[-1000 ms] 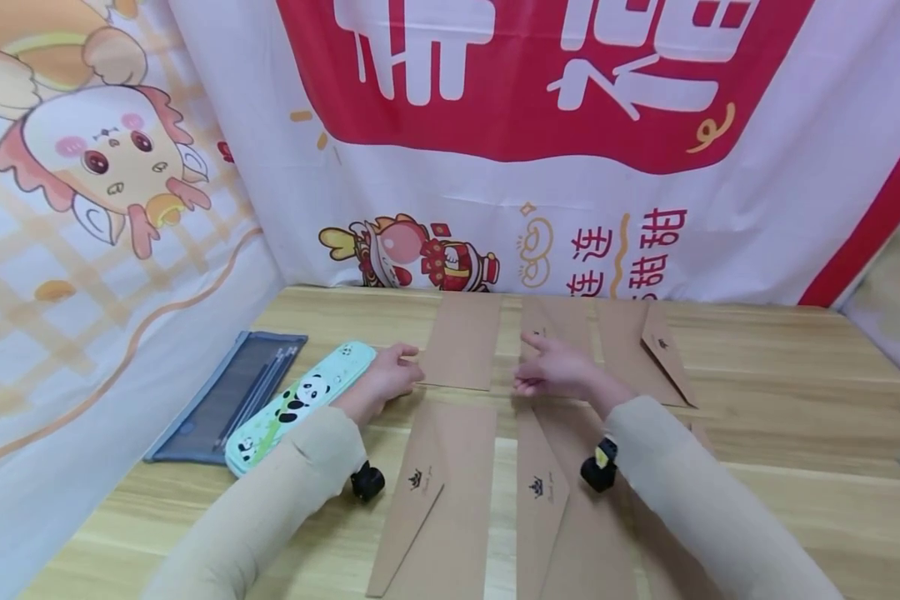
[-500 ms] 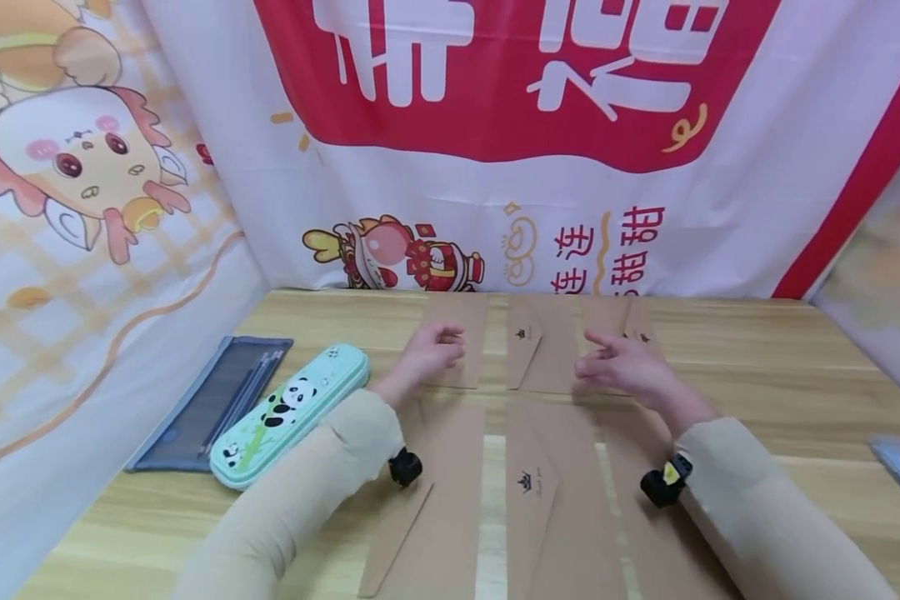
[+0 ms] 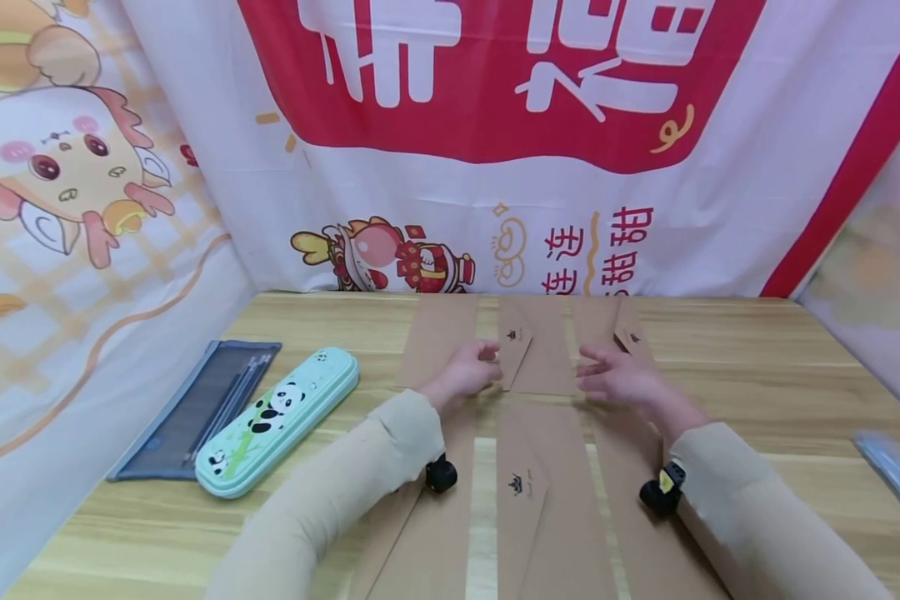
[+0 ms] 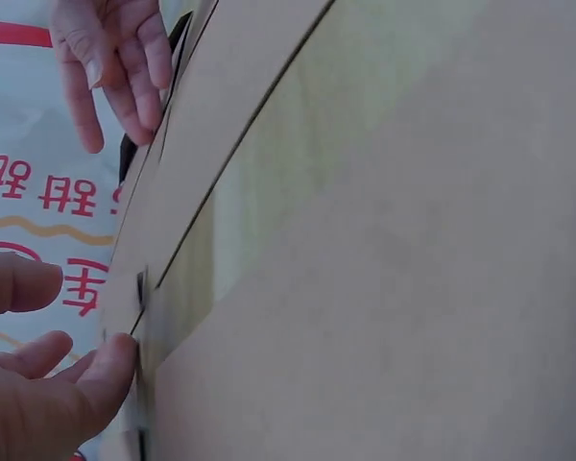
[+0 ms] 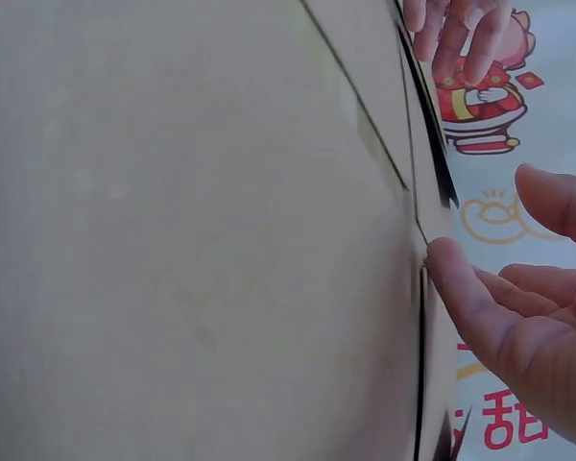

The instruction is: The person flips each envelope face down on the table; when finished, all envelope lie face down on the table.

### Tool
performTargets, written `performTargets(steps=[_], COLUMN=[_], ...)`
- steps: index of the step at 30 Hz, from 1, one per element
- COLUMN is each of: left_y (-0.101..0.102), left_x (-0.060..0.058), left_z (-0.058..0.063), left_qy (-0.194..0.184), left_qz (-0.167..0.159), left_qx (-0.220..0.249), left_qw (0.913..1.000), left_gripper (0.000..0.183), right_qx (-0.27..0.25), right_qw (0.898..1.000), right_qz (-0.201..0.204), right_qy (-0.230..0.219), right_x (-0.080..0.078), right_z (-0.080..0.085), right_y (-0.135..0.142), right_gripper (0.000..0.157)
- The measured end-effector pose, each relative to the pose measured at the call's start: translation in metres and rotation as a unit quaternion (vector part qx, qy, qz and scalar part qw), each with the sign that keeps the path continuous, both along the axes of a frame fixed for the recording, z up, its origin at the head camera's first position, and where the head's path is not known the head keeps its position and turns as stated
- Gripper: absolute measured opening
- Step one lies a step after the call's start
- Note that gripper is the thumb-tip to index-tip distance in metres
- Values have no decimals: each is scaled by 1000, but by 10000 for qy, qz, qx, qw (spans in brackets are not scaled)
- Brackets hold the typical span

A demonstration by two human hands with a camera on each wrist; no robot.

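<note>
We see envelopes (image 3: 562, 500) in two rows on our tabletop (image 3: 727, 375), a case (image 3: 281, 421) to their left, a pouch (image 3: 183, 412) further left, a hanging cloth (image 3: 450, 179) behind.

The table (image 3: 727, 367) is pale, stripy wood. Behind it hangs a white cloth (image 3: 720, 221) with a big red patch (image 3: 487, 129) and white writing (image 3: 420, 75). The left cloth (image 3: 157, 358) shows an upside-down cartoon animal (image 3: 60, 121) with pink cheeks (image 3: 16, 151).
</note>
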State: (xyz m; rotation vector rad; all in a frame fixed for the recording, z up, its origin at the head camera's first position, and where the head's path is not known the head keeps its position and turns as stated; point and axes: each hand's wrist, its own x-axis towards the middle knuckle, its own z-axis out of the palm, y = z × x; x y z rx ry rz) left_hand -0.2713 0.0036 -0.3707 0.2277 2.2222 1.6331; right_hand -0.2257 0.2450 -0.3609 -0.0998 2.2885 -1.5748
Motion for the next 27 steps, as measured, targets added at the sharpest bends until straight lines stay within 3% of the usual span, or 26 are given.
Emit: performTargets(steps=[6, 15, 19, 27], left_y=[6, 7, 6, -6], left_x=[5, 5, 5, 9], left_z=[-5, -3, -1, 2], left_qy=[-163, -460, -323, 368], left_qz=[159, 637, 873, 1190], left_qx=[212, 536, 621, 502], left_qw=[9995, 9955, 9937, 9909], left_gripper=[52, 55, 55, 51], right_qx=[-154, -160, -178, -88], right_qw=[9997, 9997, 9998, 9998], right_qz=[21, 83, 70, 171], right_qy=[168, 174, 56, 49], right_x=[-3, -11, -14, -17], right_z=[-5, -7, -6, -2], right_y=[-8, -11, -15, -31], right_gripper=[66, 64, 63, 62])
